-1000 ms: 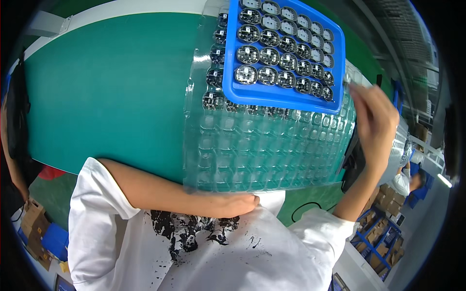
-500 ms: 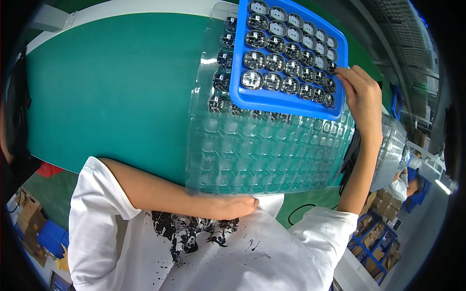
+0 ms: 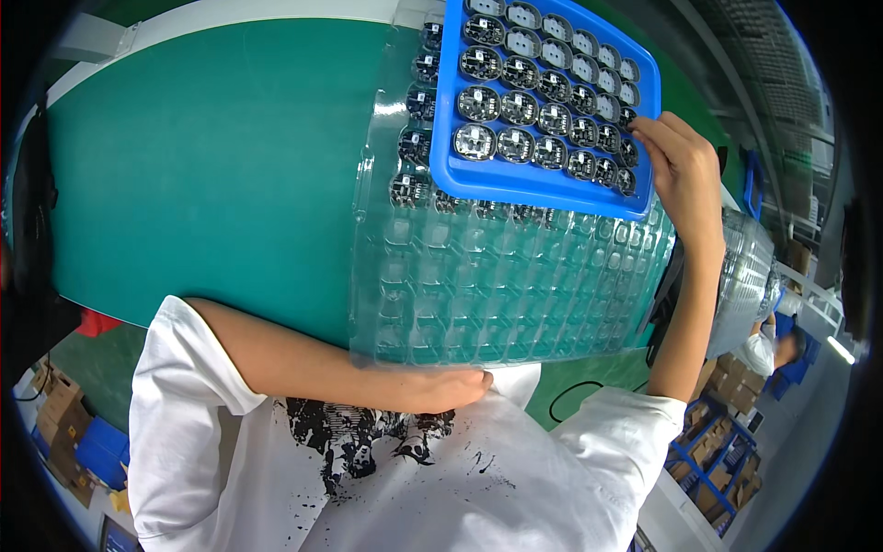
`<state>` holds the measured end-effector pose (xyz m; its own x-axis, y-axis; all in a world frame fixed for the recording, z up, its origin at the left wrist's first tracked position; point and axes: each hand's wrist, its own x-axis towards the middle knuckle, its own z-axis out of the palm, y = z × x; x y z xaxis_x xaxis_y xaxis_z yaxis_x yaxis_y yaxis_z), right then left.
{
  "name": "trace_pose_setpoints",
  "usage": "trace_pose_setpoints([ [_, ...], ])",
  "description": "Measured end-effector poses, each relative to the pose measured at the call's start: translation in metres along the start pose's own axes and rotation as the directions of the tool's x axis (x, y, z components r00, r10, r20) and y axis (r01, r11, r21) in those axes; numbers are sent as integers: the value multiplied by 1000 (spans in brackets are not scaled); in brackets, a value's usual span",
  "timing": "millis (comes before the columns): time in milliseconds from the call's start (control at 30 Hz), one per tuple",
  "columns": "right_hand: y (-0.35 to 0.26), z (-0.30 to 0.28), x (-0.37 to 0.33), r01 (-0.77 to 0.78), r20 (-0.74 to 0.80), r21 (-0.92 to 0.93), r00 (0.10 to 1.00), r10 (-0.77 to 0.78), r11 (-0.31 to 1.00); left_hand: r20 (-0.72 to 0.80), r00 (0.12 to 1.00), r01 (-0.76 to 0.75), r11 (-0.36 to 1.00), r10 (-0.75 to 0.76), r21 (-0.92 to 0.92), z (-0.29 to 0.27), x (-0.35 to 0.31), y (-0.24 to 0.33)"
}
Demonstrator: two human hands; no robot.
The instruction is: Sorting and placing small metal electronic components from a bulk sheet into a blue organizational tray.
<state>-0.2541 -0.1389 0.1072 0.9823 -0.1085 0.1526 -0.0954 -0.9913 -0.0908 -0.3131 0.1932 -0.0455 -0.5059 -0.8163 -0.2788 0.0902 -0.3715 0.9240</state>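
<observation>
A blue tray (image 3: 515, 184) holds rows of small round pieces. Many are black circuit boards in round housings (image 3: 478, 103); toward the far right several show pale grey faces (image 3: 556, 53). My right hand (image 3: 682, 161) reaches over the tray's right edge, thumb and fingertips pinched on a dark round circuit board (image 3: 627, 118) in the last column. Under the blue tray lies a clear plastic blister tray (image 3: 478, 294); circuit boards (image 3: 409, 190) sit in its far and left pockets, while its near pockets hold nothing. My left hand (image 3: 451, 391) rests closed at the table's near edge, its fingertips mostly hidden.
The green tabletop (image 3: 212, 175) stretches to the left. Stacked clear plastic trays (image 3: 743, 276) stand at the right, beyond my forearm. Farther off are a blue shelf with cartons (image 3: 713, 460), another person (image 3: 759, 352), and boxes (image 3: 69, 414) on the left.
The blue tray sits slightly farther up and left in view. My right hand stays at its right edge, fingertips still on the same column. The left hand is nearly unmoved.
</observation>
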Motion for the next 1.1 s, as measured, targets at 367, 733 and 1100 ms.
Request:
trace_pose_setpoints([
  [367, -12, -5, -6, -233, 65, 206, 972, 225, 950, -48, 996, -73, 997, 73, 1, 3, 1, -6],
  [733, -97, 6, -51, -16, 371, -51, 928, 34, 999, 65, 978, 197, 980, -196, -5, -15, -2, 29],
  [1100, -55, -31, -2, -107, 77, 44, 992, 104, 993, 13, 999, 51, 997, -50, -64, -21, -12, 34],
])
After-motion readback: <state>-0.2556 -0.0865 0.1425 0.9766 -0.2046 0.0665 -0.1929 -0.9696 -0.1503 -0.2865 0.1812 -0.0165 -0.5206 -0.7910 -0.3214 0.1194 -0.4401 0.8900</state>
